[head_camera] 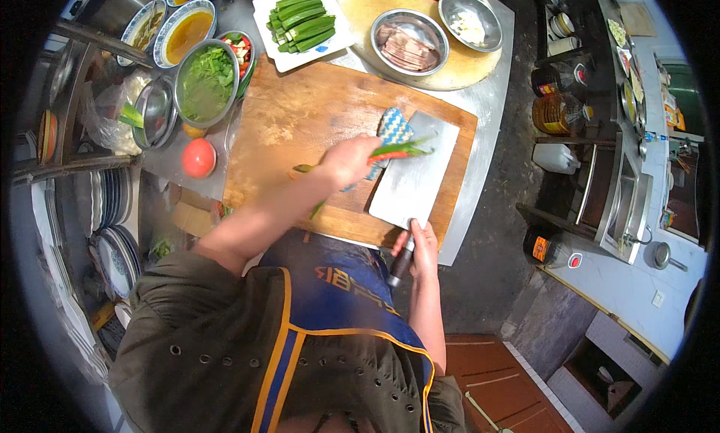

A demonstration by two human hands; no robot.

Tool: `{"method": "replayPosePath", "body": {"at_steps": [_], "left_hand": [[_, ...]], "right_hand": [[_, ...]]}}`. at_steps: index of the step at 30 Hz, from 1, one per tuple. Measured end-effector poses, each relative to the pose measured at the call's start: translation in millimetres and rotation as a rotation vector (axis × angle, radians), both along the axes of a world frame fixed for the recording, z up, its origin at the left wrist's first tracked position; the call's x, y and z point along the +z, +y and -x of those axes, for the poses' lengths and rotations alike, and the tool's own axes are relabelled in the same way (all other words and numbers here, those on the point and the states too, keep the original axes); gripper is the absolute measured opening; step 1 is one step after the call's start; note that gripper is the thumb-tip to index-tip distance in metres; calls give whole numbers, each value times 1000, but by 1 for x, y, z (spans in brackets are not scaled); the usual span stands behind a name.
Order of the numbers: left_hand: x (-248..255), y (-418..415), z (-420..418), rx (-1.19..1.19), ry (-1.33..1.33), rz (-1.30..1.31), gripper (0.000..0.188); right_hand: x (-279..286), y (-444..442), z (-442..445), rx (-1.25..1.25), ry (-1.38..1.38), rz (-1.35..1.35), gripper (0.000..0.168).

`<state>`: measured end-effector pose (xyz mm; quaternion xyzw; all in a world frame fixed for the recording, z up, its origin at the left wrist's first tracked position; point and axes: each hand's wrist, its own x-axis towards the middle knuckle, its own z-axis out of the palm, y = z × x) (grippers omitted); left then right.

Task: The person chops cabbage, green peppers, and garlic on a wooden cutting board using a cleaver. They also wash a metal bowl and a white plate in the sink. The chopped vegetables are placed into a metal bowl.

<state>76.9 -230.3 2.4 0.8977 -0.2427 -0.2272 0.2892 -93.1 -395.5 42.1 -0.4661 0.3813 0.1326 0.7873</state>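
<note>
My right hand (421,247) grips the dark handle of a wide cleaver (419,168), whose broad blade lies flat over the right part of the wooden cutting board (298,107). Green and red pepper strips (399,150) stick out of my left hand (351,157), above the blade's left edge. A blue and white patterned cloth (395,126) lies beside the blade, partly hidden by the blade and my left hand. A few green and orange pieces (304,167) show on the board around my left forearm.
Behind the board are a plate of cut green vegetables (342,45), a bowl of sliced meat (409,64) and a bowl of white pieces (481,42). At left stand a bowl of leafy greens (207,84) and a tomato (198,158). Bottles (554,115) stand on the far right shelf.
</note>
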Motion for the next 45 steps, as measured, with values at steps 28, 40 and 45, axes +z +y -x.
{"method": "replayPosePath", "body": {"at_steps": [28,40,45], "left_hand": [[12,-63,50,-43,-501,285,21],[1,-65,48,9,-236,272,17],[-2,-59,45,-19,-242,277,18]], "right_hand": [[57,-82,104,480,-96,989,32],[68,-62,65,860,99,1199,26],[68,-69,70,804,39,1168,25]]}}
